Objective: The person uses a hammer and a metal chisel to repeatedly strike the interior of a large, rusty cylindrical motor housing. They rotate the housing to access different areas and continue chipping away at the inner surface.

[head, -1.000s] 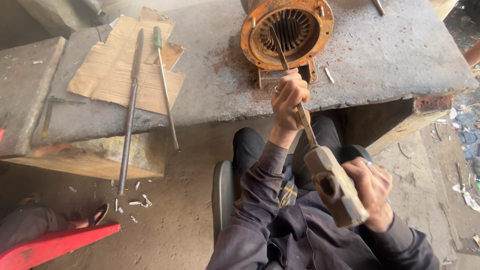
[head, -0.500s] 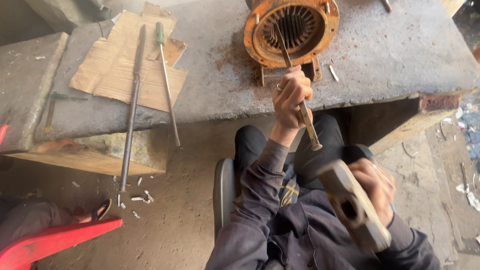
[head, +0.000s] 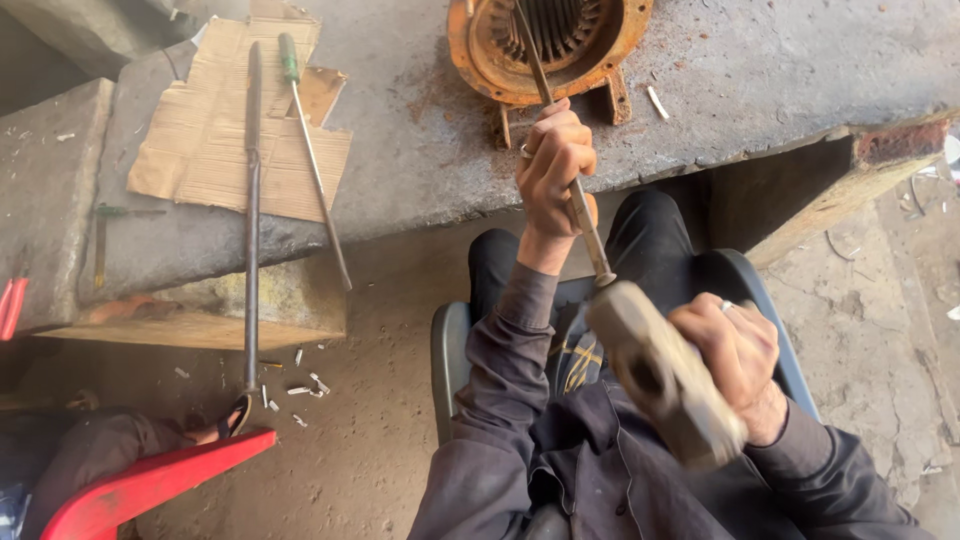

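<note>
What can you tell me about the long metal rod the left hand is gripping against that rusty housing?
The rod is a thin, dull grey steel bar, straight and worn. It slants from inside the round, rusty orange motor housing on the concrete bench down toward the person. The left hand is wrapped around its middle. Its near end meets the blurred head of the hammer held in the right hand. Its far tip is cut off by the frame.

Dark grey long sleeves, black trousers, 1 ring on each grip.
</note>
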